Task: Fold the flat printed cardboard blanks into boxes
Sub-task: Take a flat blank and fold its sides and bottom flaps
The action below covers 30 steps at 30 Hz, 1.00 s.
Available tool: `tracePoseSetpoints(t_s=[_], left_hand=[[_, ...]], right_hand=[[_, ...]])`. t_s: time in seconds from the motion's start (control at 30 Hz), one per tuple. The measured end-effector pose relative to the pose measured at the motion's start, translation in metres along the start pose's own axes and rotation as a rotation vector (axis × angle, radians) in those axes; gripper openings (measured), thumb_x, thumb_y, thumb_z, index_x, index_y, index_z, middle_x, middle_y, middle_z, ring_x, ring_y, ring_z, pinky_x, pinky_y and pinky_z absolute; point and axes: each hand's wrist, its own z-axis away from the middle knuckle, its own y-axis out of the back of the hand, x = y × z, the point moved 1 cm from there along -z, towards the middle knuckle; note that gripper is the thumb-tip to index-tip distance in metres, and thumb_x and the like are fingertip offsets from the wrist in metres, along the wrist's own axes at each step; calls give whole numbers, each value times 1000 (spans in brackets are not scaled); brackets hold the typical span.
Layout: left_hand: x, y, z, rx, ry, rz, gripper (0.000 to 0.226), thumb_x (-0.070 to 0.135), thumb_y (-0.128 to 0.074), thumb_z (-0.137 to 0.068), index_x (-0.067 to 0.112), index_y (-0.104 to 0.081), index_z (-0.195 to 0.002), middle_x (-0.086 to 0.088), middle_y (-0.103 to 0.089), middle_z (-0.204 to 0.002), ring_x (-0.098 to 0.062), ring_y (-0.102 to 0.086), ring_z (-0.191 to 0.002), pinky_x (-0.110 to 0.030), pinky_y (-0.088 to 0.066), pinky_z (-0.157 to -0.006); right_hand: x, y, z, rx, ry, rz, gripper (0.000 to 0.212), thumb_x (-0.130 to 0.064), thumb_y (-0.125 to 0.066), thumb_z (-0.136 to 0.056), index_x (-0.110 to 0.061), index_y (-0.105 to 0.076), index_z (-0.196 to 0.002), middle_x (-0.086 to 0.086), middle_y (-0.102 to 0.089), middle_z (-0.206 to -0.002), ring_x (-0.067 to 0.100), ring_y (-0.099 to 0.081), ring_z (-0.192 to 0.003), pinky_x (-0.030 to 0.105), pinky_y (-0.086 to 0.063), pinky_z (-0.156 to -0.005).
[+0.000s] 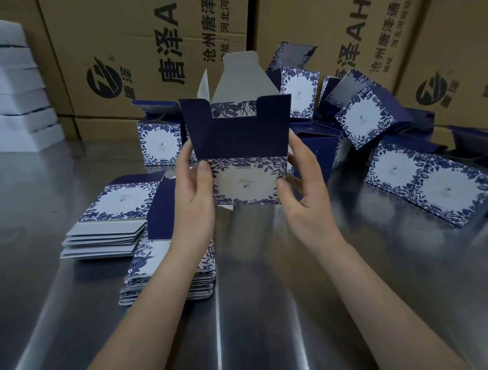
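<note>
Head view: one half-formed box is held up over the steel table between two hands, probably so its open top flaps stand free for tucking. The left hand pinches the left edge, thumb on the printed face. The right hand curls round the right edge likewise. Two stacks of flat blanks lie to the left, within reach. At least six folded boxes are piled behind.

Left hand and right hand grip a half-erected box, top flaps open, above the steel table; flat blanks beneath the left hand, finished boxes along the far edge.
</note>
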Motion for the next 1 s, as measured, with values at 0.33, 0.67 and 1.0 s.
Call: tracePoseSetpoints(t_s=[0.33, 0.67, 1.0], left_hand=[[7, 8, 2, -170, -224, -313, 54, 28, -45, -98, 45, -27, -145, 34, -49, -134, -13, -62, -107, -50, -51, -97], [12, 3, 9, -108, -179, -426, 44, 48, -37, -97, 31, -49, -135, 8, -65, -99, -16, -60, -88, -30, -46, -81], [18, -6, 17, 19, -266, -447, 23, 41, -41, -96, 43, -44, -120, 8, -62, -103, -26, -66, -78, -49, -55, -71]], right_hand=[[-1, 6, -3, 62, -93, 37, 41, -23, -37, -101, -12, -47, -139, 9, -47, -145, 20, -39, -139, 43, -30, -115], [-5, 4, -1, 264, -87, 41, 18, -18, -44, -102, -25, -54, -89, -13, -44, -70, -1, -36, -65, 16, -32, -62], [-7, 0, 3, 426, -81, 19, 22, -16, -63, -93, 5, -68, -95, 31, -56, -85, 41, -52, -81, 43, -43, -73]])
